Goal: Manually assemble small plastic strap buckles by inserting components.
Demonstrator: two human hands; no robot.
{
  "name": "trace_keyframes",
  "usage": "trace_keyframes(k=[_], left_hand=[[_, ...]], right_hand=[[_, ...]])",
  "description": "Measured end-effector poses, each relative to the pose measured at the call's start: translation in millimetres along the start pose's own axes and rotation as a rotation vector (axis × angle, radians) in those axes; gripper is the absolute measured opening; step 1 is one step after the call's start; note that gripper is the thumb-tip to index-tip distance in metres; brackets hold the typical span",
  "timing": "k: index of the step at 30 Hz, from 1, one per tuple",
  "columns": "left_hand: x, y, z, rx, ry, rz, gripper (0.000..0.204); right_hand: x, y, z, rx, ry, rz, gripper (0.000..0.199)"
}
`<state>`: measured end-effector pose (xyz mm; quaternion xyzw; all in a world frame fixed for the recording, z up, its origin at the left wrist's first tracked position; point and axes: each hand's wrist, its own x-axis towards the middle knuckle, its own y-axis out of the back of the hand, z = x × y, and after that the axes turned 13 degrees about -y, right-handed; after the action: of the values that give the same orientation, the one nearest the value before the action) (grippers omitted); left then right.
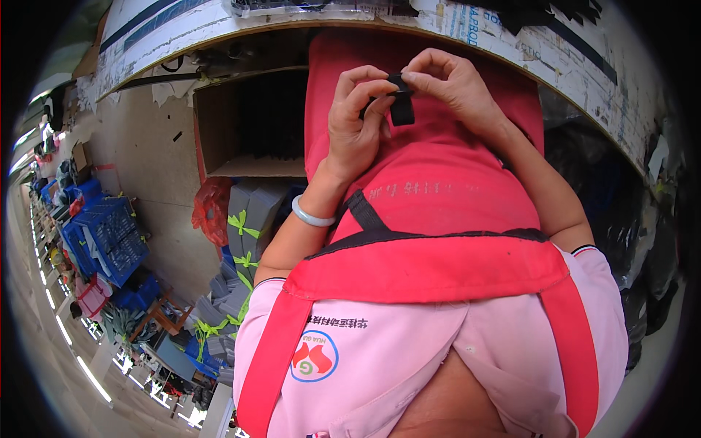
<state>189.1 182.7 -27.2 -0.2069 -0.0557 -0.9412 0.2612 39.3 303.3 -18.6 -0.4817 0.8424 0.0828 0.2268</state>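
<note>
Above my lap, both hands meet at a short black strap (402,111) that looks like webbing, with a loop hanging below the fingers. My left hand (358,117) is closed on it between thumb and fingers. From the other side, my right hand (454,84) pinches the strap's upper end with thumb and forefinger. Part of the strap is hidden behind the left fingers. A red apron (438,197) lies under the hands and covers my lap. On my left wrist sits a pale bangle (312,213).
A worn white table edge (285,40) curves across ahead of my hands. Left of my lap stands an open cardboard box (248,166) with dark contents. Nearby are a red plastic bag (212,210), grey bundles tied with green strips (244,223) and blue crates (109,233). Black plastic bags (617,219) lie at right.
</note>
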Motion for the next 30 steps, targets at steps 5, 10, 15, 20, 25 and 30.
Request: trace_keyframes(k=[5, 10, 15, 20, 25, 30], left_hand=[[-4.2, 8.4, 15.4, -0.193, 0.307, -0.016, 0.015], [-12.8, 63.2, 24.1, -0.105, 0.527, 0.08, 0.015], [-68.1, 174.8, -23.6, -0.029, 0.459, 0.666, 0.03], [-50.9, 148.1, -39.2, -0.545, 0.607, 0.682, 0.043], [1.5, 63.7, -23.6, -0.515, 0.562, 0.328, 0.045], [15.3, 28.0, -9.2, -0.565, 0.532, 0.138, 0.022]], right_hand=[[15.8, -6.7, 13.7, 0.064, -0.024, 0.044, 0.013], [8.0, -1.6, 9.3, 0.023, 0.024, -0.024, 0.016], [-16.2, 72.8, -17.5, -0.599, 0.317, 0.636, 0.017], [7.4, 140.9, -2.4, -1.115, 0.543, 0.963, 0.028], [16.3, 133.1, -6.7, -1.062, 0.596, 0.953, 0.019], [-10.8, 78.0, -46.0, -0.906, 0.89, 0.822, 0.018]])
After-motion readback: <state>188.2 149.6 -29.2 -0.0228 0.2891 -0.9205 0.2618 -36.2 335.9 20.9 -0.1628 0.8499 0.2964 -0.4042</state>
